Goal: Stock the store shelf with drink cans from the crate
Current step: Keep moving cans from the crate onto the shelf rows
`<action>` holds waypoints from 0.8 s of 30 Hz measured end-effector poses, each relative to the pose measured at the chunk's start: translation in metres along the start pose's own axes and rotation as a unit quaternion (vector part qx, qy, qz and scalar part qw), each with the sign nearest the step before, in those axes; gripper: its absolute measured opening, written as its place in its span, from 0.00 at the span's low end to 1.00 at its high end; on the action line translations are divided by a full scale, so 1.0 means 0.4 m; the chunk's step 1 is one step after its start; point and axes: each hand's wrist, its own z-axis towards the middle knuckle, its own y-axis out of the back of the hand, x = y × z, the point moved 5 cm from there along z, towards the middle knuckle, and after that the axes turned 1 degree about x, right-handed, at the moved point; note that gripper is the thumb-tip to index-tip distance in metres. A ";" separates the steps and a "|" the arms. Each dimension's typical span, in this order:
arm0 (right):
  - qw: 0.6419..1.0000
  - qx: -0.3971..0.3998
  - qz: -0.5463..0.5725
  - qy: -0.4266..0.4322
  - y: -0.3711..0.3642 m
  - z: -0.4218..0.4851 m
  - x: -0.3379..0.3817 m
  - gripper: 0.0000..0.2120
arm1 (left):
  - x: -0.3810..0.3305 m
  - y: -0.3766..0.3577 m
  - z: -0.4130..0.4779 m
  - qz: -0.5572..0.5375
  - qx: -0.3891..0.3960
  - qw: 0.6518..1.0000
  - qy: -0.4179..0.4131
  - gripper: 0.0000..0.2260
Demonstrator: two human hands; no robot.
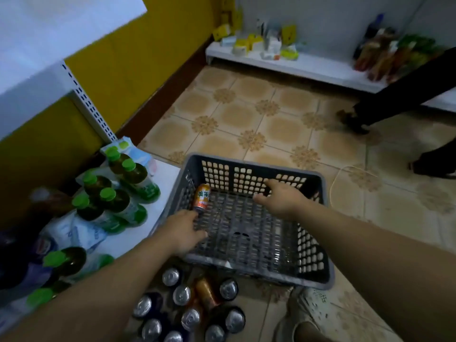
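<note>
A grey plastic crate [318, 275] stands on the tiled floor in front of me. One orange drink can [202, 197] lies on its side in the crate's far left corner. My left hand [181, 230] reaches into the crate just below that can, fingers spread, holding nothing. My right hand [283, 197] hovers over the far side of the crate, fingers apart and empty. Several upright cans [182, 296] with silver tops stand on the floor at the crate's near side. The white low shelf [160, 193] lies to the left of the crate.
Green-capped tea bottles [116, 196] crowd the left shelf. A second white shelf [308, 65] with small boxes and snack packets runs along the far wall. Another person's dark-trousered legs [394, 95] stand at the right. My light shoe [313, 309] is near the crate's corner.
</note>
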 end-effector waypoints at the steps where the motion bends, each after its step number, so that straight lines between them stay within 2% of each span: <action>1: 1.000 0.012 0.003 0.001 -0.024 0.067 0.006 0.35 | 0.012 -0.009 0.059 -0.003 0.005 1.000 0.005 0.30; 5: 0.999 0.040 0.018 0.011 -0.152 0.324 0.040 0.31 | 0.076 -0.061 0.293 -0.058 0.020 0.998 0.023 0.29; 8: 0.998 0.056 0.033 0.014 -0.260 0.482 0.063 0.32 | 0.136 -0.110 0.435 -0.111 0.031 0.993 0.041 0.26; 11: 0.995 0.061 0.082 0.002 -0.353 0.618 0.086 0.32 | 0.190 -0.165 0.540 -0.167 0.028 0.982 0.080 0.26; 13: 0.988 0.063 0.143 -0.015 -0.407 0.697 0.103 0.29 | 0.217 -0.202 0.597 -0.191 0.028 0.975 0.109 0.29; 16: 0.967 0.054 0.242 -0.050 -0.481 0.803 0.122 0.26 | 0.241 -0.245 0.670 -0.244 0.023 0.962 0.124 0.31; 19: 0.941 0.037 0.324 -0.089 -0.548 0.855 0.142 0.33 | 0.262 -0.280 0.704 -0.285 0.017 0.946 0.151 0.31; 23: 0.905 0.020 0.410 -0.111 -0.601 0.878 0.148 0.37 | 0.274 -0.307 0.704 -0.287 0.011 0.945 0.159 0.22; 24: 0.895 0.022 0.432 -0.107 -0.611 0.880 0.139 0.38 | 0.275 -0.308 0.698 -0.287 0.003 0.945 0.155 0.25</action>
